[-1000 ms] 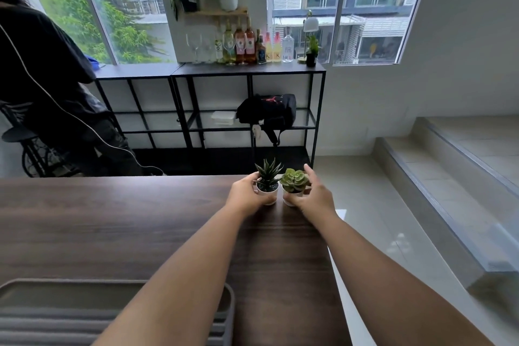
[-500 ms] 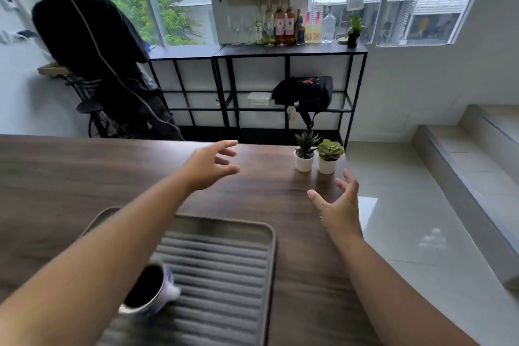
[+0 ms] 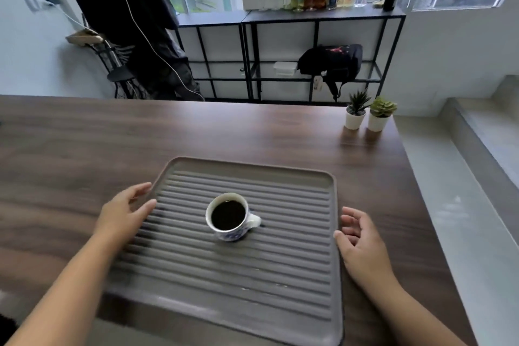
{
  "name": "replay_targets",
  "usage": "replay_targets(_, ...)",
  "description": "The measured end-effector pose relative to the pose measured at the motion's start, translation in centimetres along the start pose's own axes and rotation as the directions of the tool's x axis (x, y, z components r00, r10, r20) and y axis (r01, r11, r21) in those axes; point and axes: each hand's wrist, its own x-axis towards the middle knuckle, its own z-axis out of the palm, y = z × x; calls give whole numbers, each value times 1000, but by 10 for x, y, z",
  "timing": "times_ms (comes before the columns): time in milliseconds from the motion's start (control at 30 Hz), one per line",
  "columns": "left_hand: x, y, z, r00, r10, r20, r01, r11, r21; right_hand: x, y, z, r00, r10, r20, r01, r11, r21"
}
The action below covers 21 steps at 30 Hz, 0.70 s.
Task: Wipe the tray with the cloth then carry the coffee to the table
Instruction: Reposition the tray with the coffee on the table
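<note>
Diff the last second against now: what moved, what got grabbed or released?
Both hands let go of the two small potted plants and drew back: left hand and right hand now flank the tray, open, holding nothing. Plants stayed put; the coffee cup still sits on the tray.

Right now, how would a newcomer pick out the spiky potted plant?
Follow the wooden table to its far right corner, where two small white pots stand side by side. The spiky plant is the left one, with thin dark pointed leaves; its neighbour is a pale green rosette.
</note>
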Motion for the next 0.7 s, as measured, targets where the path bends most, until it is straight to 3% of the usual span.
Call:
replay_targets(233,-26,-43,1,997,59,-52,-56,997,56,-61,-11,10,995,14,-98,-37,970,-240)
replay_targets(500,-46,-70,-1,978,188,87,-194,979,58,-113,-16,31,988,37,-150,-85,940,-331)
replay_targets(700,-42,-73,6,966,247,78,-250,968,23,-122,-22,49,970,8,-242,-98,927,-363)
